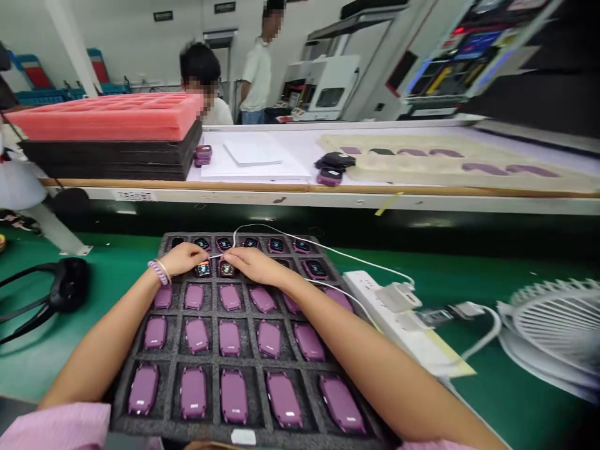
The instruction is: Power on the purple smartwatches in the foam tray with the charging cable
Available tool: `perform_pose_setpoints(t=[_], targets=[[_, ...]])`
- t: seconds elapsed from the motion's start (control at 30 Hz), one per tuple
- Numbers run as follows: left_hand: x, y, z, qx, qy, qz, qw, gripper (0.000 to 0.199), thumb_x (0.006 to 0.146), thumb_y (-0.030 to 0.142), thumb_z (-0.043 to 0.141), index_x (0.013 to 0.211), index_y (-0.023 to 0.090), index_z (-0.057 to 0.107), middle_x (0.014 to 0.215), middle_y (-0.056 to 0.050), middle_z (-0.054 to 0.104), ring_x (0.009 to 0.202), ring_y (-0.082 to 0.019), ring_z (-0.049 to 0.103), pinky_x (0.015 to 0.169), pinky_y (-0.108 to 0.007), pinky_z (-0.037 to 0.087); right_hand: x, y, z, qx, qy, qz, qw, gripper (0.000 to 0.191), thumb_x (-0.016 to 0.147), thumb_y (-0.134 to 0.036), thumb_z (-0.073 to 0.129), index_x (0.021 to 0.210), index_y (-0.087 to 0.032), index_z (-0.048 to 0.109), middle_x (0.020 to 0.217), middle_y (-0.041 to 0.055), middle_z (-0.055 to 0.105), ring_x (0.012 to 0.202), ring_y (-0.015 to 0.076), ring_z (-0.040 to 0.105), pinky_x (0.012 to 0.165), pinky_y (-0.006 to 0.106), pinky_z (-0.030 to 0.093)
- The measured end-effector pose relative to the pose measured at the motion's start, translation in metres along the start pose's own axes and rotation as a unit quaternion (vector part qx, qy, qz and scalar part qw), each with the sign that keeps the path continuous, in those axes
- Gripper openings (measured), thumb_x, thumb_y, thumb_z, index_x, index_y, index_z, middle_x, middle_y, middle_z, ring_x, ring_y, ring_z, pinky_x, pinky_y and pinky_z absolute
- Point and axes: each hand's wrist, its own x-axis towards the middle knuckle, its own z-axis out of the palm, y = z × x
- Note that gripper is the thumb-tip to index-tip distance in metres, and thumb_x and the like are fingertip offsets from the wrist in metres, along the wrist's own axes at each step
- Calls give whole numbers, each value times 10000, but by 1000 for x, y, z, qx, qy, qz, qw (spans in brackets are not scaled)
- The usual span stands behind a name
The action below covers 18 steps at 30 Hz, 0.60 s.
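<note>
A dark grey foam tray (213,350) holds rows of purple smartwatch bodies, several lying in its compartments with plain purple sides up. In the far rows the watches show dark screens, and some are lit. My left hand (182,259) has its fingertips pinched on a white cable (215,255), right above a lit smartwatch (203,269). Close beside it, my right hand (255,264) pinches the same cable over another lit smartwatch (226,269). The fingers partly hide both watches and the cable's end.
A white power strip (389,319) with plugged chargers lies right of the tray, near a white fan (557,331). Black headgear (70,284) rests at left. The shelf (281,190) bears stacked foam trays (107,159) and a pale tray (403,165). Two people are beyond.
</note>
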Motion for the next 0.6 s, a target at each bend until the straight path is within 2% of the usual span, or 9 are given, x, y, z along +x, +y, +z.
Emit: perform_pose_setpoints(t=[0.1, 0.2, 0.3, 0.37, 0.43, 0.53, 0.6], targets=[[1, -3, 0, -64, 100, -8, 993, 197, 707, 359, 697, 711, 162, 703, 689, -46, 684, 687, -198, 602, 715, -306, 487, 1, -1, 8, -12, 15, 15, 1000, 273, 1059, -226, 400, 979, -161, 653, 976, 90, 706, 917, 265, 661, 847, 350, 481], [-7, 0, -10, -155, 214, 12, 964, 271, 720, 407, 698, 823, 157, 695, 800, -63, 688, 745, -177, 592, 740, -292, 476, 0, -1, 11, -22, 23, 29, 999, 269, 1050, -217, 408, 1007, -168, 669, 1012, 89, 716, 945, 266, 668, 858, 342, 488], [-33, 5, -26, -252, 265, 37, 930, 443, 767, 544, 648, 977, 155, 671, 912, -78, 679, 796, -161, 602, 771, -292, 486, -1, 0, 12, -29, 28, 37, 999, 282, 1046, -221, 412, 1065, -168, 689, 1124, 103, 707, 1070, 275, 652, 934, 347, 486], [-60, 5, -33, -303, 264, 43, 915, 468, 750, 565, 689, 987, 162, 670, 919, -72, 676, 811, -160, 607, 794, -301, 489, -1, 2, 12, -30, 29, 35, 998, 288, 1042, -220, 419, 1102, -163, 695, 1198, 111, 685, 1139, 276, 627, 986, 350, 471], [-89, 0, -34, -294, 247, 40, 923, 394, 731, 508, 750, 928, 172, 690, 907, -61, 680, 831, -168, 606, 812, -305, 477, 0, 3, 14, -28, 28, 31, 999, 293, 1039, -222, 423, 1101, -161, 702, 1204, 113, 683, 1136, 279, 631, 1000, 360, 470], [-126, -13, -24, -127, 198, 38, 971, 226, 802, 412, 711, 848, 191, 721, 887, -48, 690, 849, -189, 599, 822, -325, 439, 1, 5, 16, -24, 27, 26, 999, 302, 1035, -230, 421, 1049, -165, 715, 1161, 117, 699, 1100, 298, 647, 985, 394, 485], [-141, -21, -16, -8, 158, 41, 987, 169, 868, 356, 644, 862, 211, 731, 898, -36, 698, 875, -200, 595, 852, -347, 412, 2, 7, 17, -22, 28, 25, 999, 303, 1030, -231, 422, 1027, -169, 719, 1137, 115, 707, 1088, 307, 651, 971, 407, 494]])
